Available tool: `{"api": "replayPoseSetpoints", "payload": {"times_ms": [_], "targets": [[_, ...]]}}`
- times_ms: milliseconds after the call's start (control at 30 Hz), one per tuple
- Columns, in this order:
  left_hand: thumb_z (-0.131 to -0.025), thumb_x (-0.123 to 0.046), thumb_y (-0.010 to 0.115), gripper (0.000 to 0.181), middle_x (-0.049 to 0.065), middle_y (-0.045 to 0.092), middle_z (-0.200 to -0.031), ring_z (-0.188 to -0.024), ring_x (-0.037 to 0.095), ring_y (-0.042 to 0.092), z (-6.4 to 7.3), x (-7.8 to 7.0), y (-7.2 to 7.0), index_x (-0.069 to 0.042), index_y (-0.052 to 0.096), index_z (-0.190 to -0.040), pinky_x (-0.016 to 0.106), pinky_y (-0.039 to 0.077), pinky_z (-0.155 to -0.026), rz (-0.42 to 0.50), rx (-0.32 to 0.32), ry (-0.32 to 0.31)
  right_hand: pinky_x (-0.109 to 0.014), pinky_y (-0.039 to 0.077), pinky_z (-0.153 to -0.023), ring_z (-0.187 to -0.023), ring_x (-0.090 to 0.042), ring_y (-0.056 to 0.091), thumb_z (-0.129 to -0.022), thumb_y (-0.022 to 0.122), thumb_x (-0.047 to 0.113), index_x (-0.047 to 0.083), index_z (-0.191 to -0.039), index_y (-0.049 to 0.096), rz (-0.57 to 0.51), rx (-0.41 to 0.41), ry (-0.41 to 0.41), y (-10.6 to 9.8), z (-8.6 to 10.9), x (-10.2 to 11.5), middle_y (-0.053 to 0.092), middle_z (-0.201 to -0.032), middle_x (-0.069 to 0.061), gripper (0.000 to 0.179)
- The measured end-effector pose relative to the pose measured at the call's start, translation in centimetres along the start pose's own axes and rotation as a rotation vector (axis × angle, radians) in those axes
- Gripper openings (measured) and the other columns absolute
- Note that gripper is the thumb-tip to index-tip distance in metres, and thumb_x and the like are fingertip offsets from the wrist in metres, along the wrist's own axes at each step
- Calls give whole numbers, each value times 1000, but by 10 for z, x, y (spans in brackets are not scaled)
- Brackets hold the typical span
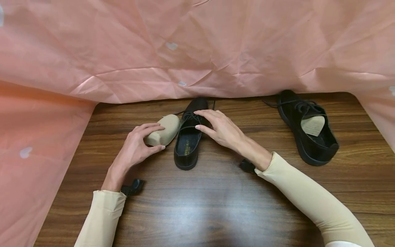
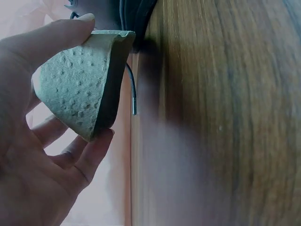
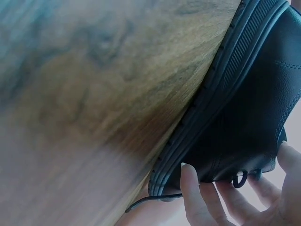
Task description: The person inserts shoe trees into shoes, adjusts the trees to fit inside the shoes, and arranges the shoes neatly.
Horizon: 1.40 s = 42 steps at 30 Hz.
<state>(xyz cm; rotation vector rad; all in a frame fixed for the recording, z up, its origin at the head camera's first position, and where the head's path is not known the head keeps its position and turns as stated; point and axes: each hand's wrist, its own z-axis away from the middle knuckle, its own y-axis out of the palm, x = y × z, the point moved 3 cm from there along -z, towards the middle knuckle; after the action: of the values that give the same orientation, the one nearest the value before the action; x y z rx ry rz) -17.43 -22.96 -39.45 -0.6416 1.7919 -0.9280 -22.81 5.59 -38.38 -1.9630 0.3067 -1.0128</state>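
Cream sleeves (image 1: 311,192) closest to the lens, black wrist units (image 1: 132,187) just past the cuffs. Desk (image 1: 191,202) is dark brown wood grain with a sheen, whitish glare patch near the middle. Pink sheet (image 1: 216,41) closes off the back and both sides — creased, slightly glossy, pale hearts.

Left hand (image 1: 135,145) pinches a tan insert (image 1: 169,126) between thumb and fingers, just left of the near shoe (image 1: 186,137). Insert looks like moulded pulp: dimpled skin, rounded front, angular back end. Right hand (image 1: 223,128) is bent over that shoe's lacing, touching it; can't tell if the fingers actually grip.

Near shoe: smooth black upper, stitched seams, ribbed sole edge, gold lettering on insole, toe toward the sheet. Far shoe (image 1: 299,133) sits well apart to the right, tilted diagonally — second insert (image 1: 314,125) inside its opening.
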Motion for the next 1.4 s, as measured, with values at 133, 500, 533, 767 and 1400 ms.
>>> {"api": "replayPoseSetpoints", "payload": {"times_ms": [133, 500, 533, 767, 1400], "targets": [[-73, -29, 90, 58, -1, 59, -136, -123, 28, 52, 0, 1, 2, -26, 69, -127, 49, 41, -100, 29, -29, -6, -38, 26, -116, -130, -21, 49, -100, 58, 40, 14, -143, 53, -13, -1, 4, 0, 0, -1, 56, -141, -5, 51], [-72, -24, 91, 55, -3, 62, -132, -124, 21, 54, -1, -3, 7, -24, 71, -123, 44, 43, -100, 94, -100, 7, -36, 27, -115, -129, -18, 50, -99, 60, 41, 16, -143, 54, -33, -6, 18, 0, 0, -4, 56, -140, -2, 50], [-72, -24, 91, 55, -3, 62, -132, -124, 22, 54, -1, -4, 7, -24, 71, -123, 44, 43, -100, 97, -103, 11, -36, 26, -115, -129, -19, 50, -99, 60, 41, 16, -142, 54, -36, -5, 21, -1, 0, -4, 56, -140, -2, 50], [-71, -25, 92, 55, -2, 63, -131, -123, 24, 54, -2, -3, 11, -23, 72, -122, 45, 43, -99, 104, -124, 17, -37, 25, -116, -130, -18, 50, -98, 61, 41, 17, -142, 55, -38, -1, 34, -1, 0, -5, 56, -140, -2, 50], [-65, -22, 95, 58, -6, 65, -127, -126, 15, 56, 6, -8, 3, -21, 73, -119, 26, 41, -103, 161, -267, -28, -38, 29, -113, -121, -19, 56, -97, 64, 39, 20, -140, 57, -103, -3, 28, -2, -3, -9, 59, -137, 1, 47]]}}
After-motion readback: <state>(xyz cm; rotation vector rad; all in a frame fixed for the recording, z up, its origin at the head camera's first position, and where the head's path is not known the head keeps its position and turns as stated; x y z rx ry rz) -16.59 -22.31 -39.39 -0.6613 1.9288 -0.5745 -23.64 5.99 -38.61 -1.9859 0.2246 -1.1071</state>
